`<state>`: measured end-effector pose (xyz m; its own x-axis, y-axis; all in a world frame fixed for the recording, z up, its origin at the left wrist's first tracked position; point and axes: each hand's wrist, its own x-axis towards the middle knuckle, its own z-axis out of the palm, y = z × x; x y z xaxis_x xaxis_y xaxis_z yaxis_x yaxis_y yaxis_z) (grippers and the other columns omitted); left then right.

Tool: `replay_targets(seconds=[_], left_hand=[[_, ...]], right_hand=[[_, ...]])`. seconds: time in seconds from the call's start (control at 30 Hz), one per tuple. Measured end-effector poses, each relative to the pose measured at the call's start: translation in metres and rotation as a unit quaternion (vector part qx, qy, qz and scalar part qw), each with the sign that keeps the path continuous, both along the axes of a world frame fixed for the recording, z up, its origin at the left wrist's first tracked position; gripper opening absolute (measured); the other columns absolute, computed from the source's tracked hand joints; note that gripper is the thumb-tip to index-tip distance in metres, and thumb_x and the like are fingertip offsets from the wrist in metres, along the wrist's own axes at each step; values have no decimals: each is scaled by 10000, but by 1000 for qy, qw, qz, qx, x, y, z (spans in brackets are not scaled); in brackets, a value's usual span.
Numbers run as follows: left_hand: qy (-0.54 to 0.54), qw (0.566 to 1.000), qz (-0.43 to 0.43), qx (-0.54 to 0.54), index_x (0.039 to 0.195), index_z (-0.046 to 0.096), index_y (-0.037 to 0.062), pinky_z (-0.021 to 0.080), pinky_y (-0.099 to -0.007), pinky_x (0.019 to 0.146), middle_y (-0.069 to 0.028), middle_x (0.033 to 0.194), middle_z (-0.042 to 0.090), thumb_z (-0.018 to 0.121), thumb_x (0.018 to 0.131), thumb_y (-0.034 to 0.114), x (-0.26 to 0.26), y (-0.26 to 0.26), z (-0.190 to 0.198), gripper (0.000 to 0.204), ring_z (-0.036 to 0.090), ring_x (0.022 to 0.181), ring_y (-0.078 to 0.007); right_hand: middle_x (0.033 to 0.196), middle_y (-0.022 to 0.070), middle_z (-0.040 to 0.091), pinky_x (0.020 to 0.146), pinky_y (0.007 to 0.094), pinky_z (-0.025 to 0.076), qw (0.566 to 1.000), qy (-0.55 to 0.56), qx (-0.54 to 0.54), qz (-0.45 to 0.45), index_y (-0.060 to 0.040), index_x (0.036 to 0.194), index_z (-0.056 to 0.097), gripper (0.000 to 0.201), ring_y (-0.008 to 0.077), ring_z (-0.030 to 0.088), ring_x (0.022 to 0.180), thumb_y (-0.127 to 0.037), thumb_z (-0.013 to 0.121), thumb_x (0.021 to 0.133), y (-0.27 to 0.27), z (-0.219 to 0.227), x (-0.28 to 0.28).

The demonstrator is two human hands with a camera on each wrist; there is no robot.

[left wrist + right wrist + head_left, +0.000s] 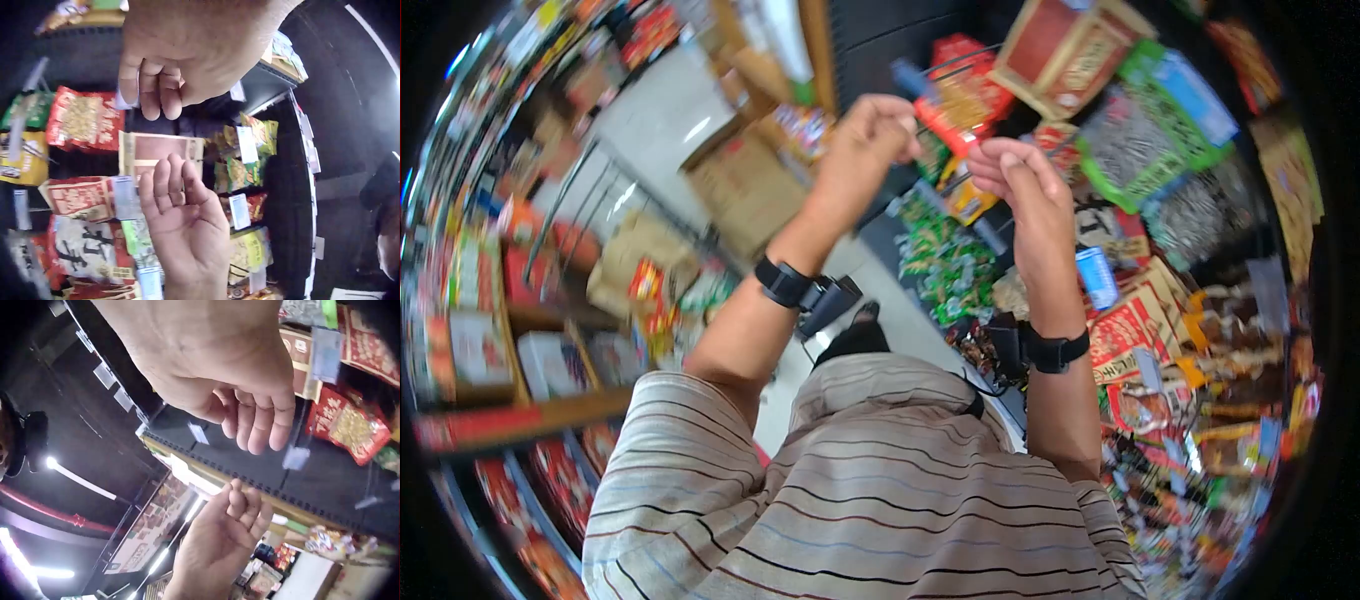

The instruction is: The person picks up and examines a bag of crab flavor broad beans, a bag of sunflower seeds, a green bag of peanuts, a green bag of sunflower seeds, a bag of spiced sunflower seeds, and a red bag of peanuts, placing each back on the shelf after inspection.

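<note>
My left hand (865, 150) is raised in front of a black display rack, with its fingers loosely bent and nothing in them. Facing it, my right hand (1030, 195) is also raised, its palm showing in the left wrist view and its fingers slightly curved round nothing. A gap separates the two hands. Behind them hangs a red snack bag (351, 428) with a clear window on tan pieces. Beside it on the rack is a brown and cream package (164, 150). In the right wrist view, the right hand's fingers hang down above the left hand's upturned palm.
Green-edged bags (1155, 130) and a red and cream bag (1135, 325) hang to the right. Price tags (247, 145) jut from the rack. At left are a cardboard box (745, 190), a wire basket (615, 195) and stocked shelves (520, 400).
</note>
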<state>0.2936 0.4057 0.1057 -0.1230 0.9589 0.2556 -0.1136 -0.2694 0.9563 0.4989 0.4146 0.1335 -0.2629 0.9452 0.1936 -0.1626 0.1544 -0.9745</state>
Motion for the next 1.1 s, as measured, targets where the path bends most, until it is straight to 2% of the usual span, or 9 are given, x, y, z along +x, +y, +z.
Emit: replay_targets(seconds=[0.13, 0.2, 0.4, 0.57, 0.77, 0.8, 0.93, 1.0, 1.1], left_hand=[[-12, 988, 63, -141, 1168, 533, -6, 513, -277, 765, -26, 860, 614, 556, 975, 151, -10, -118, -107, 250, 628, 805, -127], [54, 973, 87, -207, 1129, 549, -3, 498, -267, 759, -18, 874, 608, 574, 965, 166, -17, -177, -143, 236, 612, 823, -118], [132, 911, 124, -370, 1014, 585, 17, 472, -260, 727, -6, 841, 606, 594, 958, 233, -54, -302, -200, 223, 577, 796, -104], [134, 888, 139, -417, 973, 585, 25, 465, -260, 713, 1, 806, 588, 607, 952, 251, -85, -328, -199, 229, 558, 774, -103], [138, 894, 115, -410, 969, 587, 23, 466, -257, 719, -6, 811, 594, 621, 950, 249, -106, -346, -241, 229, 555, 778, -103], [56, 898, 95, -426, 981, 593, 21, 469, -260, 726, -8, 811, 597, 624, 951, 253, -108, -349, -236, 236, 558, 777, -104], [57, 893, 84, -439, 990, 599, 21, 463, -268, 701, 0, 803, 593, 614, 958, 270, -138, -376, -227, 251, 548, 758, -98], [88, 895, 107, -424, 988, 598, 24, 457, -269, 689, 2, 795, 588, 607, 961, 273, -174, -393, -259, 250, 540, 748, -96], [80, 887, 165, -424, 992, 604, 8, 461, -282, 694, -31, 783, 596, 607, 953, 289, -212, -396, -253, 284, 553, 748, -120]], right_hand=[[1043, 134, 683, 871, 319, 514, 986, -50, -103, 118, 24, 1075, 619, 242, 200, 664, 951, -159, 478, 1003, -49, -60, -19], [1018, 120, 684, 851, 315, 519, 971, -50, -159, 172, 17, 1058, 618, 234, 190, 666, 934, -160, 476, 998, -69, -90, -29], [998, 115, 684, 838, 306, 522, 936, -104, -205, 268, 17, 1042, 625, 239, 181, 664, 915, -154, 467, 989, -123, -128, -65], [981, 107, 680, 827, 296, 520, 921, -147, -209, 294, 16, 1032, 627, 226, 172, 659, 895, -161, 494, 983, -142, -130, -87], [994, 111, 681, 830, 301, 534, 904, -160, -234, 319, 21, 1057, 619, 221, 167, 661, 888, -172, 539, 985, -156, -155, -126], [995, 109, 681, 828, 300, 534, 899, -160, -240, 330, 20, 1061, 618, 224, 166, 660, 889, -176, 542, 984, -159, -161, -139], [998, 104, 683, 827, 296, 533, 871, -181, -270, 368, 18, 1079, 615, 242, 166, 659, 899, -195, 552, 983, -177, -180, -212], [1035, 109, 676, 828, 300, 534, 854, -207, -280, 388, 19, 1125, 598, 279, 173, 656, 925, -216, 558, 980, -185, -190, -250], [1101, 124, 655, 826, 302, 537, 831, -210, -332, 393, 20, 1178, 571, 325, 178, 654, 941, -232, 565, 972, -196, -217, -302]])
